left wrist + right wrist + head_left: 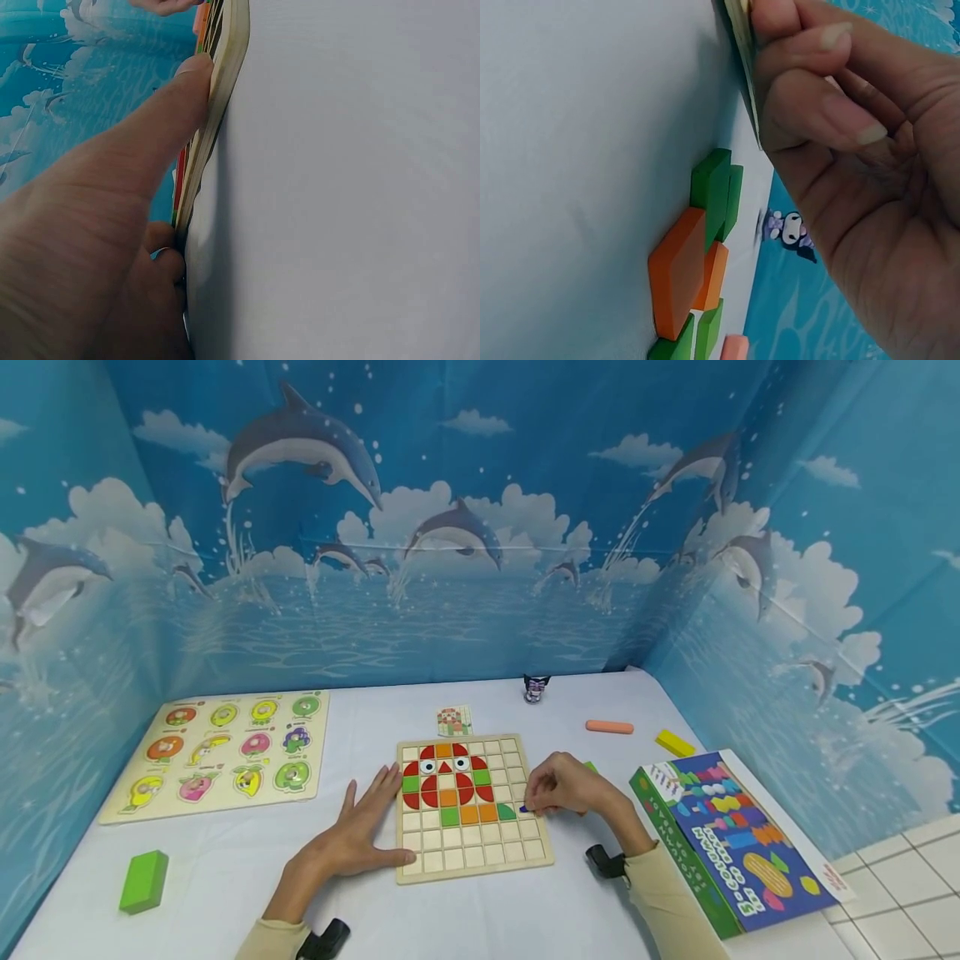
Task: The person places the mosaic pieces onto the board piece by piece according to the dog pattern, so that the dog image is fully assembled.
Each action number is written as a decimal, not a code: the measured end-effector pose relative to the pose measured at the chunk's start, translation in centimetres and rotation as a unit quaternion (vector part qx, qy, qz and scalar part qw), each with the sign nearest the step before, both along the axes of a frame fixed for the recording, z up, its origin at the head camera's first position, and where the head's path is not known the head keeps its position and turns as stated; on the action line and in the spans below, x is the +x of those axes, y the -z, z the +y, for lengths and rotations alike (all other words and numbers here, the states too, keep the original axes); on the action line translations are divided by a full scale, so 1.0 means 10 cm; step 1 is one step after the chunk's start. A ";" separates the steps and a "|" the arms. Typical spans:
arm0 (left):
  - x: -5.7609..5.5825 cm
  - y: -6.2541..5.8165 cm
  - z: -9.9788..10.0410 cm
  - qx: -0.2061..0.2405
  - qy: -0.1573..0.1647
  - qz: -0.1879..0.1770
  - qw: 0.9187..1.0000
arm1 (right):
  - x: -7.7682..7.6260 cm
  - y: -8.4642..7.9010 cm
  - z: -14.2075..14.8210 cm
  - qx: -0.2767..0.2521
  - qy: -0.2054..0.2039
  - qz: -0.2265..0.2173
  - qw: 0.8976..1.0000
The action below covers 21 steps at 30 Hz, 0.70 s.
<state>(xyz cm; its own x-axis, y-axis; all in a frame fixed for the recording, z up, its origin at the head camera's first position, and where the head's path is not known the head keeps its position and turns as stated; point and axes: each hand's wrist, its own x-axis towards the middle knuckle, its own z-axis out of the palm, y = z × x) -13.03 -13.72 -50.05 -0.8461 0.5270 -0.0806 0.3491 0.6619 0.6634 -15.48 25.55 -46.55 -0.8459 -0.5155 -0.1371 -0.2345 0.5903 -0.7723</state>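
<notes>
A wooden grid board (pixel 480 860) lies on the white table, partly filled with red, orange, green and white eye pieces that form a pattern. My left hand (pixel 348 843) rests spread along its left side, the thumb (pixel 161 112) on the rim near the front corner. At the board's right edge, my right hand (pixel 566 785) pinches a small dark blue piece (pixel 524 809) over a right-hand cell, beside a green quarter-round piece (pixel 506 812). In the right wrist view the curled fingers (pixel 810 112) hide that piece. Loose orange (pixel 679 274) and green pieces (pixel 712 187) lie near this hand.
A fruit puzzle board (pixel 247 802) and a green block (pixel 144 882) are at left. Behind the grid stand a small picture card (pixel 454 721) and a figurine (pixel 536 688). An orange stick (pixel 609 727), a yellow block (pixel 675 743) and a colourful box (pixel 738 843) lie at right.
</notes>
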 end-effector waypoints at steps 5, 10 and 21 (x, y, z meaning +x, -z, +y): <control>0.01 0.00 0.00 -0.001 0.000 0.004 1.000 | 0.00 -0.03 -0.03 0.008 -0.022 0.016 1.000; 0.01 -0.01 0.01 0.001 0.000 0.002 1.000 | -0.01 -0.06 -0.09 0.012 -0.019 0.019 1.000; 0.00 0.00 0.01 -0.001 0.002 -0.004 1.000 | 0.00 -0.04 -0.09 0.007 -0.013 0.016 1.000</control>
